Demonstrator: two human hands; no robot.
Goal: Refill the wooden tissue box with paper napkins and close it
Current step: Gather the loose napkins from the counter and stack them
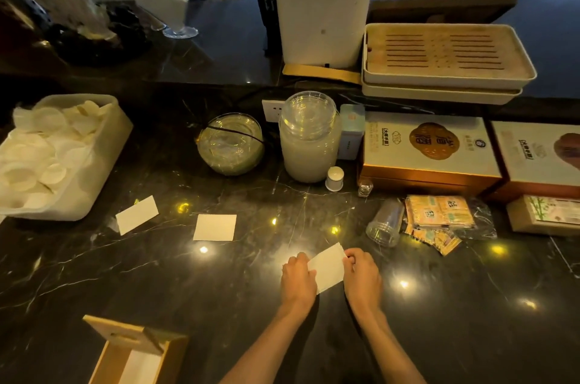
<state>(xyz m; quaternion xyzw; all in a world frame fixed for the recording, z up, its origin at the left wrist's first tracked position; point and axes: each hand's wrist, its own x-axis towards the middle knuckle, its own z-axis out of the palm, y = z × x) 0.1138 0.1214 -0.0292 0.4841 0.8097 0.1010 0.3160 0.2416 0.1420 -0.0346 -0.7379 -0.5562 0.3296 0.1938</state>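
A white paper napkin is held just above the dark marble counter, tilted. My left hand grips its left edge and my right hand pinches its upper right corner. Two more folded napkins lie flat on the counter, one near the middle and one further left. The wooden tissue box stands open at the bottom left, its lid tilted up at the far end and white paper showing inside.
A white tub of round paper liners sits at the left. Glass jars and a glass bowl stand behind. A toppled plastic cup, sachets and gift boxes fill the right side.
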